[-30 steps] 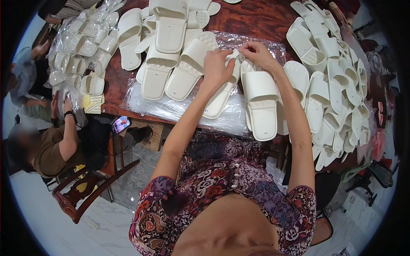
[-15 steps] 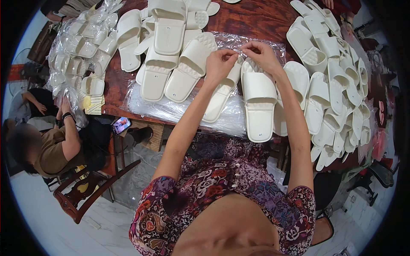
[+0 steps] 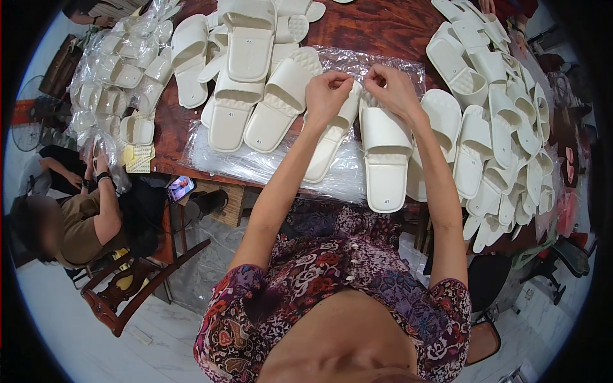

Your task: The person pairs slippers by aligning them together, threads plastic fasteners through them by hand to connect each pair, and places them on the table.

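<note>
My left hand [image 3: 327,97] is closed, thumb and fingertips pinched together, above the upper end of a cream slide slipper [image 3: 327,150]. Close beside it, my right hand [image 3: 392,92] is also closed in a pinch, over the upper end of another cream slipper [image 3: 386,167] whose sole points toward me. Whatever the fingertips hold, if anything, is too small to make out. Both slippers lie on a stack of clear plastic film [image 3: 348,190] at the table's near edge. My wrists and fingers partly cover their upper ends.
Stacked cream slippers [image 3: 249,57] stand left of my hands, and a large heap of slippers [image 3: 501,140] lies on the right. Bagged slippers [image 3: 121,70] cover the far left of the reddish wooden table [image 3: 357,29]. A seated person [image 3: 83,217] handles a plastic-wrapped item at left, near a wooden chair [image 3: 121,293].
My fingertips have moved apart a little, the right hand shifting slightly right and down. Both hands stay pinched. The seated person's hands have moved slightly.
</note>
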Demonstrator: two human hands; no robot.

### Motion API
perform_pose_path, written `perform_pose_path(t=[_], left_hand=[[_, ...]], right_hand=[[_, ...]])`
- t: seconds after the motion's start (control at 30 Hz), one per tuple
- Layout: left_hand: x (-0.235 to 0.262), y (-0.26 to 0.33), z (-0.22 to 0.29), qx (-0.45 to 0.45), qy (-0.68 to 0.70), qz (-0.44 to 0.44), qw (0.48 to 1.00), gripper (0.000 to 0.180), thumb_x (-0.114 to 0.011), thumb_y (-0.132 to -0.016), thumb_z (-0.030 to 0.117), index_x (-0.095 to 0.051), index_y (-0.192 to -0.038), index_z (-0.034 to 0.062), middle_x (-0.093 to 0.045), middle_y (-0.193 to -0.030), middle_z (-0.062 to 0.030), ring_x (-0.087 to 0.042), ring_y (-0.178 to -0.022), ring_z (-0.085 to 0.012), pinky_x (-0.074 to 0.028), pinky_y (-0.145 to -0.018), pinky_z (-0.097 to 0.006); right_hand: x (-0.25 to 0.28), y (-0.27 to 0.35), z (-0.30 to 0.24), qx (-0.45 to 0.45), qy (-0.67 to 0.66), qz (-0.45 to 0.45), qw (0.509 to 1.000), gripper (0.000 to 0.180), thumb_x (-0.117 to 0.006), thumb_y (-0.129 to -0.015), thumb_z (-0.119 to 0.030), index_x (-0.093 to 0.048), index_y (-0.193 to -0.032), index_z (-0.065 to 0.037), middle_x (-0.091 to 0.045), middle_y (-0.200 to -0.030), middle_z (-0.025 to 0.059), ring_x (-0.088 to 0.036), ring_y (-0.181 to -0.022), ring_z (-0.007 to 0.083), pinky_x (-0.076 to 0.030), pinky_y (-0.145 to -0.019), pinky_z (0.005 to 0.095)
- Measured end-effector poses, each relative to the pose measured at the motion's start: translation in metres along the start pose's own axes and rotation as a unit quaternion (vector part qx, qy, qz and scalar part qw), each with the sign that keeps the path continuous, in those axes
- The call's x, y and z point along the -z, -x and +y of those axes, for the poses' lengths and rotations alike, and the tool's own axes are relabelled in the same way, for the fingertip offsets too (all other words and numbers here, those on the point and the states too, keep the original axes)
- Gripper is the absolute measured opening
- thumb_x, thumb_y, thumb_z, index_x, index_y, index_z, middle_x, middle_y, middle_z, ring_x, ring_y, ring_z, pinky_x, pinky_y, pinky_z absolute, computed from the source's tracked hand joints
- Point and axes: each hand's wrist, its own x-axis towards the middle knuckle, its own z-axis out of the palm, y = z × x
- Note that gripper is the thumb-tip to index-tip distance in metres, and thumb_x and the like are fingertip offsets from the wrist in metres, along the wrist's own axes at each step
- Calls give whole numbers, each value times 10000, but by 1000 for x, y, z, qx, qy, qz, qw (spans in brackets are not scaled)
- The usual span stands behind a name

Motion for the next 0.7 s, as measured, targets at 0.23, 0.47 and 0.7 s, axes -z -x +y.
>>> perform_pose_path(t=[0.23, 0.47, 0.7], left_hand=[[0, 2, 2, -7, -6, 4, 1000, 191, -756, -863, 144, -781, -980, -5, -754, -812, -60, -685, -722, -79, -542, -659, -231], [-2, 4, 4, -15, -13, 13, 1000, 176, -762, -855, 137, -787, -966, 3, -757, -786, -56, -687, -696, -74, -539, -643, -224], [-4, 9, 5, -44, -66, 50, 996, 180, -769, -835, 172, -800, -956, 43, -765, -762, -70, -714, -684, -105, -549, -645, -247]], right_hand=[[-2, 0, -1, 16, -2, 21, 1000, 241, -671, -815, -252, -701, -853, -16, -697, -762, 127, -669, -688, 266, -515, -665, 372], [-2, -1, -7, -6, 35, 25, 999, 241, -679, -796, -270, -705, -832, -32, -695, -738, 127, -678, -688, 288, -522, -658, 384], [-3, 0, -17, 17, 67, 37, 997, 240, -681, -777, -277, -691, -792, -37, -696, -735, 125, -682, -692, 293, -534, -663, 394]])
